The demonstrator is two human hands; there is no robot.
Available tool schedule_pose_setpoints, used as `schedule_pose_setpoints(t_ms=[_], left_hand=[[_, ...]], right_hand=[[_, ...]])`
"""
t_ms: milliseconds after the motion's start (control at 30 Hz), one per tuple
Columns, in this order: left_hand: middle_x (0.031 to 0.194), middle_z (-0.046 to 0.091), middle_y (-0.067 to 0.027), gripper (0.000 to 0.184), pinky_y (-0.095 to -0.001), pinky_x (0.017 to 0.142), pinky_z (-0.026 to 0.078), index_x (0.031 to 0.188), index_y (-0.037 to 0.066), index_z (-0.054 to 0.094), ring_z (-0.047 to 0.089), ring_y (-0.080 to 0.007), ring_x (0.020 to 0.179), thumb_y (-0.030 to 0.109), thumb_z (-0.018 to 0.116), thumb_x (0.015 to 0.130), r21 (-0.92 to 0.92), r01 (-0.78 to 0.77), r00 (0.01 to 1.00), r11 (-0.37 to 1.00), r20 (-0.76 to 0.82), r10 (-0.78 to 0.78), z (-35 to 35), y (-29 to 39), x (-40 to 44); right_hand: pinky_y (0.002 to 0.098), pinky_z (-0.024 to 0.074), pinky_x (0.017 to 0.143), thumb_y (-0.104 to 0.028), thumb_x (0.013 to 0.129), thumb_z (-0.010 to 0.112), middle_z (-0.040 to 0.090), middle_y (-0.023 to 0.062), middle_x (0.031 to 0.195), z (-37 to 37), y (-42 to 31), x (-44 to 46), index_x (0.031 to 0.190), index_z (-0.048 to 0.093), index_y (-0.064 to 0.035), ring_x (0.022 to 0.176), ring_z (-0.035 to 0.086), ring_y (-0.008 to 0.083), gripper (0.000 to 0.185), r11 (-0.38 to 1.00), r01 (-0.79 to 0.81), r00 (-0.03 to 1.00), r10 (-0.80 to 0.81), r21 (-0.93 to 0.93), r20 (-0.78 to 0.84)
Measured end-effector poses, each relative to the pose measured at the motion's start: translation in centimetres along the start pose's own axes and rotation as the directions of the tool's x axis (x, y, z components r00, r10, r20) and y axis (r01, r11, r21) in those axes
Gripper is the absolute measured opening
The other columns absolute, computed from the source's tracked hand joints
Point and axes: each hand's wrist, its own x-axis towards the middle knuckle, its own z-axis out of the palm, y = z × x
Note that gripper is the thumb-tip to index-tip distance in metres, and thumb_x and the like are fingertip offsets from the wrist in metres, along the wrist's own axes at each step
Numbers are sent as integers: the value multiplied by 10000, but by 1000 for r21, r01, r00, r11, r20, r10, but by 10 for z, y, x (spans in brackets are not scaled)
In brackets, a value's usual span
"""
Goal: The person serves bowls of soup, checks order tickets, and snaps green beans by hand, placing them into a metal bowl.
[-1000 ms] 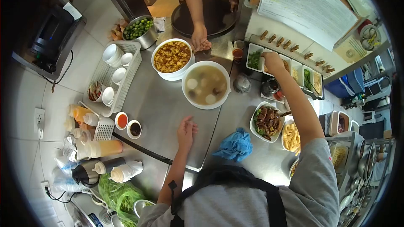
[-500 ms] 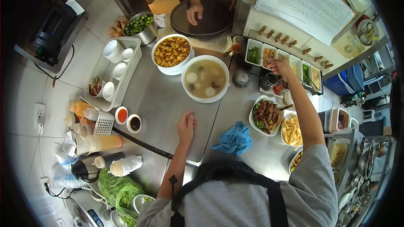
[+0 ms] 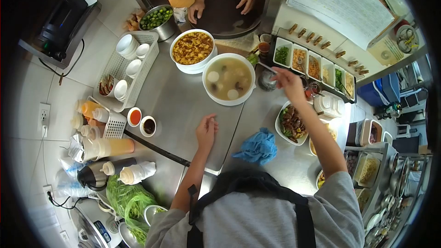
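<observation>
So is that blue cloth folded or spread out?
Neither; the blue cloth is crumpled, bunched into a wrinkled heap on the counter.

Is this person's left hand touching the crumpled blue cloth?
Apart. The head view shows a strip of bare metal counter between the left hand and the blue cloth.

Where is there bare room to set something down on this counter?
Widest: the steel counter between basket, sauce cups, soup bowl and left hand. Smaller: between soup bowl and blue cloth. Crowded: around the right hand, by the garnish containers and meat bowl.
</observation>
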Motion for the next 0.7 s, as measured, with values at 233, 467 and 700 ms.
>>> schedule_pose_setpoints(t_ms=[233,467,700], left_hand=[[786,598,-10,208,-199,590,480,1119,63,622,564,-63,661,152,480,995,-3,-5,1000,1000,4,5,-1,-1,1],[769,605,-22,202,-203,595,479,1101,54,630,565,-63,655,141,491,984,77,-25,1000,997,3,25,2,-2,1],[773,611,-18,197,-201,590,475,1090,49,627,559,-60,648,137,484,987,88,-43,999,995,-5,44,1,-5,0]], right_hand=[[389,538,722,84,809,501,689,156,924,20,-6,6,1207,607,-58,778,667,300,436,698,483,815,-579,-529,-18],[428,536,709,-111,876,524,686,189,846,-64,-1,43,1080,664,-63,772,676,340,252,615,66,954,-270,-786,-131],[500,525,773,-391,924,525,671,222,904,-92,79,73,965,665,-56,844,662,386,366,359,-112,978,-124,-927,-166]])
